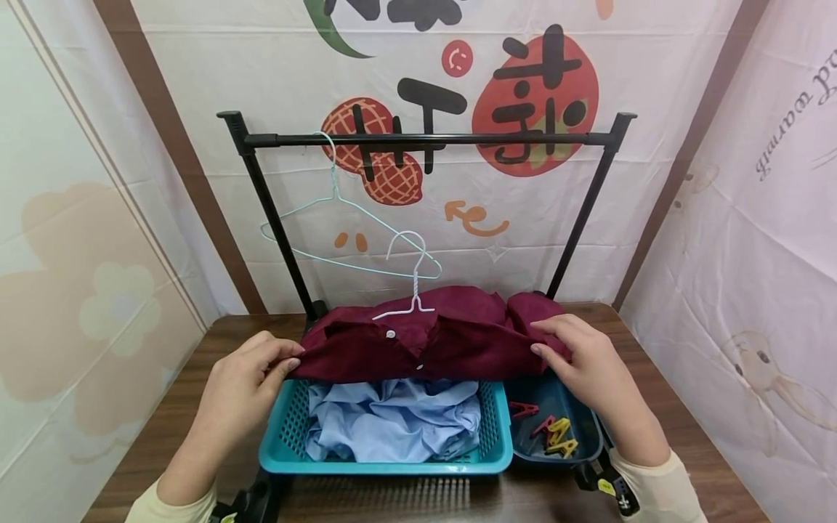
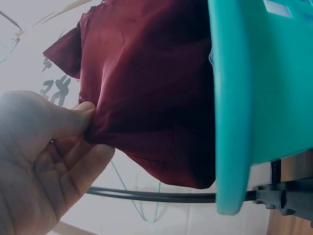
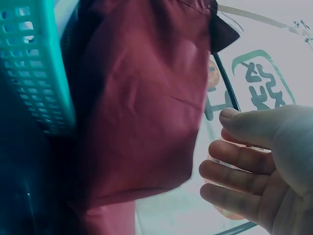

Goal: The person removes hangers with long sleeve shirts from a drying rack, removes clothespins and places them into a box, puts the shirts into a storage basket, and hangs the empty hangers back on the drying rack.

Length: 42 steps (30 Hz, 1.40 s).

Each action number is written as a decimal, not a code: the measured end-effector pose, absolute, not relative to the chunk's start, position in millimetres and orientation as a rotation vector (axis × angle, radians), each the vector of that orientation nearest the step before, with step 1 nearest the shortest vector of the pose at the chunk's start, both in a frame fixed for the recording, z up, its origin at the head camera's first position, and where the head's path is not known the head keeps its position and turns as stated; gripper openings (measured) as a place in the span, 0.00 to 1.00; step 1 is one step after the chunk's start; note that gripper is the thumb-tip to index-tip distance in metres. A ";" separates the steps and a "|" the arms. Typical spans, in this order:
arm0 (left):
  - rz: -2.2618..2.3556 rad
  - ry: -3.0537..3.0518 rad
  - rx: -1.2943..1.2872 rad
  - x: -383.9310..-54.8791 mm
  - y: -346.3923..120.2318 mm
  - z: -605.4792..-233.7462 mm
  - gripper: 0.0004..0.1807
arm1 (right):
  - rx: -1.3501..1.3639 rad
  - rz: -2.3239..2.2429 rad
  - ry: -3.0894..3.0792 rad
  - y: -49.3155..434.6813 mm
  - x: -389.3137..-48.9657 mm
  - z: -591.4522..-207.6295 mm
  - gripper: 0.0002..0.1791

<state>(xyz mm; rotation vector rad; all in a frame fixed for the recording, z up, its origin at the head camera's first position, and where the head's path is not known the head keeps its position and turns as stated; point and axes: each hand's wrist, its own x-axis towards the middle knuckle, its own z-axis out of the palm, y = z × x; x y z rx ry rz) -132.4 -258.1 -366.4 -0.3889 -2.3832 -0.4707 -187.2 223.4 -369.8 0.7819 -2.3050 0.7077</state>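
A burgundy buttoned shirt (image 1: 366,356) spreads across the back of a teal basket (image 1: 386,468). Out of its collar rises the hook of a white hanger (image 1: 415,280); the hanger's arms are mostly inside the cloth. My left hand (image 1: 235,385) pinches the shirt's left shoulder between thumb and fingers, and the left wrist view shows the burgundy cloth (image 2: 146,88) drawn to a fold there. On the other side, my right hand (image 3: 286,152) is beside the shirt's right shoulder, fingers loosely extended, with a gap between fingertips and fabric in the right wrist view.
Light blue cloth (image 1: 392,421) lies crumpled in the basket. To its right, a dark blue bin (image 1: 588,443) holds red and yellow clips (image 1: 559,436). Behind stands a black rack (image 1: 431,139) with a pale green hanger (image 1: 335,181) on its bar. The table (image 1: 170,414) is brown wood.
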 end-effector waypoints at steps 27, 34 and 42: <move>-0.589 -2.431 -0.467 -129.4 -259.0 -371.2 0.13 | 0.847 0.684 -2.307 205.1 -190.2 -383.9 0.13; -0.658 -2.440 -0.522 -130.2 -258.9 -370.7 0.13 | 0.815 0.602 -2.324 204.6 -186.6 -382.5 0.11; -0.744 -2.445 -0.467 -129.0 -253.8 -367.7 0.13 | 0.775 0.575 -2.344 207.5 -184.3 -377.5 0.12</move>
